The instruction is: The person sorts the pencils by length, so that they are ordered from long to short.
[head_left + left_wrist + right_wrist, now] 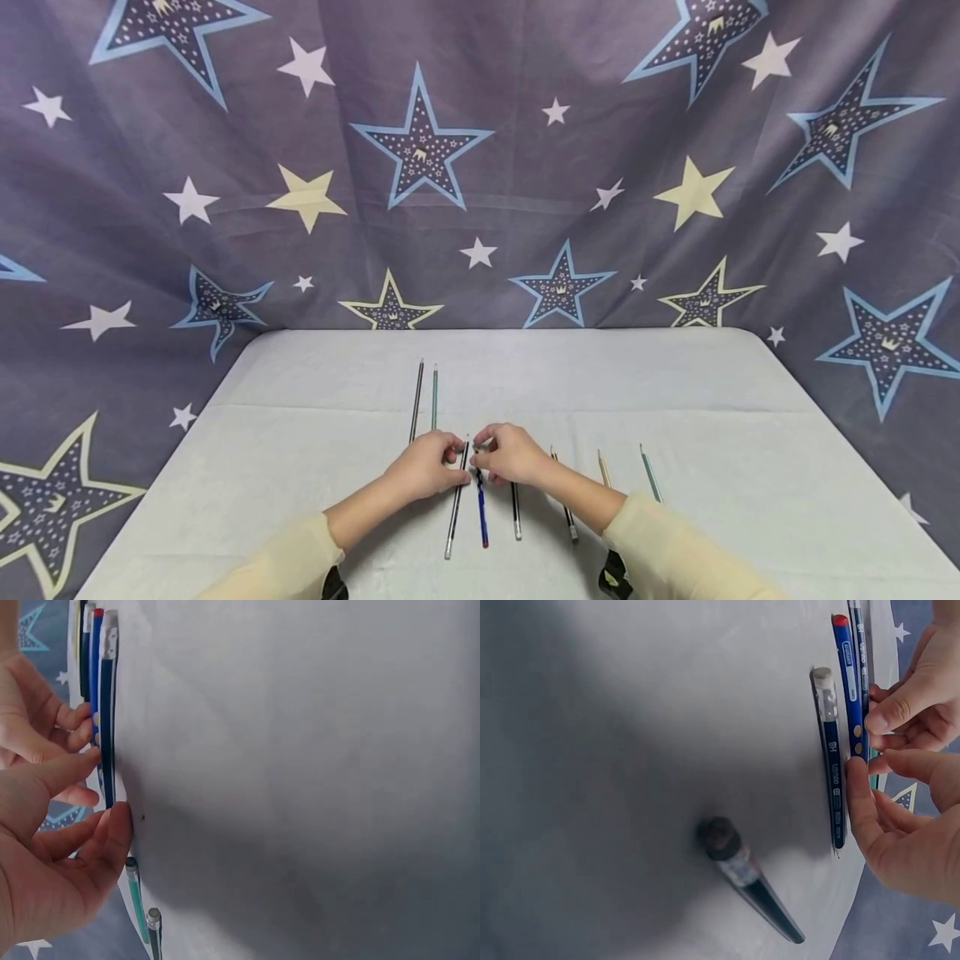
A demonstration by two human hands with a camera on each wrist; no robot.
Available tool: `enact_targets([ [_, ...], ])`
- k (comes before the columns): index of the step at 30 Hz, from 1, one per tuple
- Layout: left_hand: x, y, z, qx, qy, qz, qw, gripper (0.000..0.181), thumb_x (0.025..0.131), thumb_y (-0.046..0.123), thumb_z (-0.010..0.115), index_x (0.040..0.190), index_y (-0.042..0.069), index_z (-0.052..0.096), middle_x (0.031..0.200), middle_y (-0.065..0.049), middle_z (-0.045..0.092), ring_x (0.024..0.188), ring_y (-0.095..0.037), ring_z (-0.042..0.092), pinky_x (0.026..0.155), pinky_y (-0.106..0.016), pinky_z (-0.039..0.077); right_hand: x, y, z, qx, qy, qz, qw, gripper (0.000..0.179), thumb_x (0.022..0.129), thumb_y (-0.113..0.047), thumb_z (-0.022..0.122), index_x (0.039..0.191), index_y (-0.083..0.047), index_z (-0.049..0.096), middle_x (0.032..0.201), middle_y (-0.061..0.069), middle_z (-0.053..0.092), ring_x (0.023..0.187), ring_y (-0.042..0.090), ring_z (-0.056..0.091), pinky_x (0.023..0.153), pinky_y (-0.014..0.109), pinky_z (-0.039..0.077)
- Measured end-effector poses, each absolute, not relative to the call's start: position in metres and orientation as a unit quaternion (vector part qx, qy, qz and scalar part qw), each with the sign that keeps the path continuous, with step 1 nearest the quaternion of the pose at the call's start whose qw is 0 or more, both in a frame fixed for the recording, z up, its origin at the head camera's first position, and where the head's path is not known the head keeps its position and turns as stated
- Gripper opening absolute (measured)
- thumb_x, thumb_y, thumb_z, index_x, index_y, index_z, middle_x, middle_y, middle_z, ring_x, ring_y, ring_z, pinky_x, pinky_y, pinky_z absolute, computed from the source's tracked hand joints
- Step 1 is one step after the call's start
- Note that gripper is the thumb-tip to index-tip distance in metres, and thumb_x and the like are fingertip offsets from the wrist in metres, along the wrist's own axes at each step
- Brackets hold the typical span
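My left hand [427, 465] pinches a dark striped pencil [453, 525] near its pointed far end, thumb lying across it. The white eraser of this pencil faces the near edge. Close beside it, my right hand [516, 454] pinches a blue pencil [482, 517] with a red end, thumb and index finger near its far end. In the right wrist view the blue pencil [847, 667] shows light dots by the fingers, which hide its tip. Both pencils lie nearly parallel, low over the white tabletop. Another dark pencil [831, 750] with a white eraser lies just right of them.
Beyond my left hand lie a dark pencil [416, 402] and a teal pencil [434, 400]. Right of the hands are a black pencil [570, 525], a yellowish pencil [604, 469] and a teal pencil [650, 475]. A star-patterned curtain [510, 183] hangs behind the white-covered table [300, 375].
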State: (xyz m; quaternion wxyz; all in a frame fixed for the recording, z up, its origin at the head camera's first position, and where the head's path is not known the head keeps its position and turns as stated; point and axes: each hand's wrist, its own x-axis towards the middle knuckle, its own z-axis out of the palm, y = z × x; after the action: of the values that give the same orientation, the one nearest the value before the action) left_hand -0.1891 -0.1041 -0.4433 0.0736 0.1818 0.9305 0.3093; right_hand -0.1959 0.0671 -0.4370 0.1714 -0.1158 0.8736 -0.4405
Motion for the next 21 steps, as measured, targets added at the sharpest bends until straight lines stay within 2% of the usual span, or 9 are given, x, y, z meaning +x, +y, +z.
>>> enact_targets([
  [9,-0.1863,-0.1016,-0.4448,0.178,0.936,0.301,0.051,0.034,0.072,0.017,0.078,0.098,0.0,0.064,0.075,-0.002,0.054,0.066,-0.011,0.044,0.059,-0.023,0.038,-0.1929,0.0659,-0.4377,-0.117,0.885,-0.42,0.164,0.036,0.083,-0.011,0.067,0.114,0.005,0.059,0.069,0.003,0.058,0.047,0.012,0.057,0.045,0.022,0.047],
  [21,-0.1891,-0.1058,-0.4452,0.151,0.922,0.348,0.079,0.03,0.071,0.003,0.068,0.1,-0.004,0.063,0.074,-0.002,0.055,0.065,-0.011,0.046,0.056,-0.02,0.039,-0.1863,0.0592,-0.4382,-0.123,0.889,-0.42,0.139,0.046,0.076,-0.007,0.074,0.115,0.009,0.057,0.064,0.002,0.058,0.044,0.011,0.054,0.041,0.021,0.048],
])
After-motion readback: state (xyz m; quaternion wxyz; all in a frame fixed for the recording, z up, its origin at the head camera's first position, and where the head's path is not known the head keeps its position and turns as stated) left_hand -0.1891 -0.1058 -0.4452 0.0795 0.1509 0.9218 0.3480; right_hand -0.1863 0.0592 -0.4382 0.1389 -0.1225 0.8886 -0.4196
